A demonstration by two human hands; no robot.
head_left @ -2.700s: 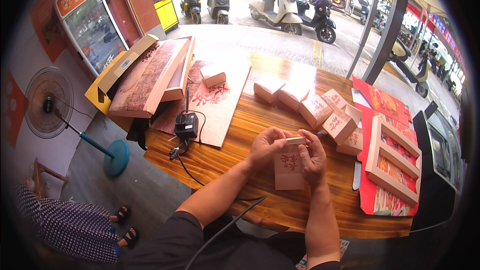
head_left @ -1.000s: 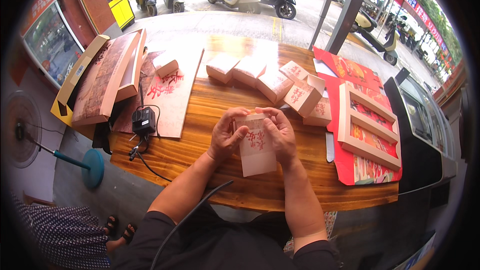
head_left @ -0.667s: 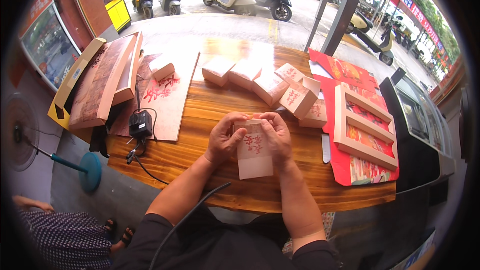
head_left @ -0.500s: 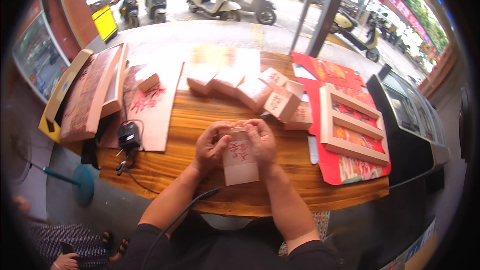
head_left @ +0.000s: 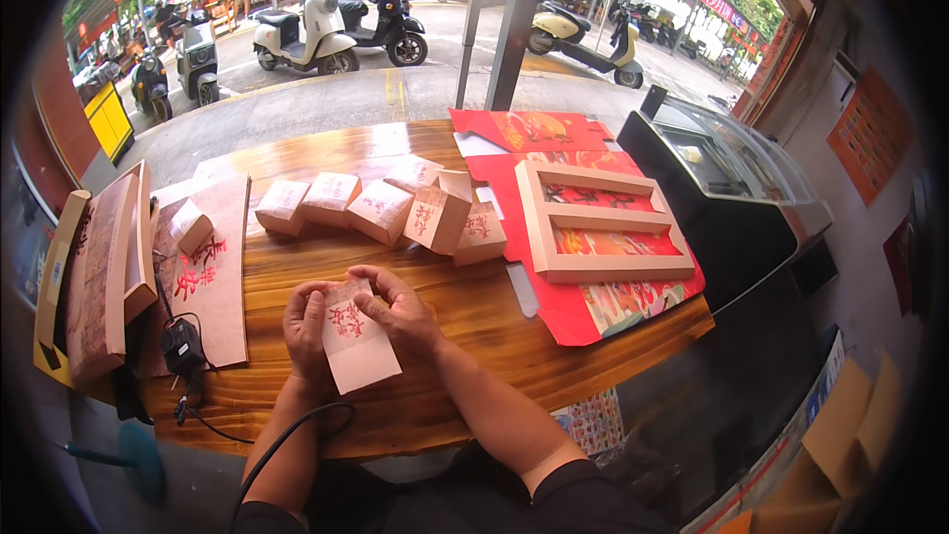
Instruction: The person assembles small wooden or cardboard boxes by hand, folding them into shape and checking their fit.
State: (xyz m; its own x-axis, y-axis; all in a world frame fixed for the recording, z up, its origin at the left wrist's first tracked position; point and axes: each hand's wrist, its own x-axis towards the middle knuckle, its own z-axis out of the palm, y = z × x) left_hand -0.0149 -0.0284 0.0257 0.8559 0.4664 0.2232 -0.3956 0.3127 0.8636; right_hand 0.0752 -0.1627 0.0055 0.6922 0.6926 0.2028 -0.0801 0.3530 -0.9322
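Note:
A small pale pink cardboard box (head_left: 348,324) with red brush lettering is between my hands above the front of the wooden table. Its long flap hangs open toward me. My left hand (head_left: 307,326) grips the left side, thumb upright along the edge. My right hand (head_left: 403,311) holds the right side, with the thumb pressed on the lettered face and fingers curled round the far edge. What lies inside the box is hidden. Beyond my hands stands a cluster of several similar small boxes (head_left: 380,212), and another small box (head_left: 191,227) sits on a pink printed board (head_left: 222,297).
A beige divided frame (head_left: 603,221) lies on a red printed sheet (head_left: 568,321) at the right. At the left are a long printed box (head_left: 99,287) and a black power adapter (head_left: 182,346) with cable. A display case (head_left: 727,178) stands beyond the table's right end.
My view has swung to the right, so the table things appear farther left. Both hands still hold the same small box, its flap toward me.

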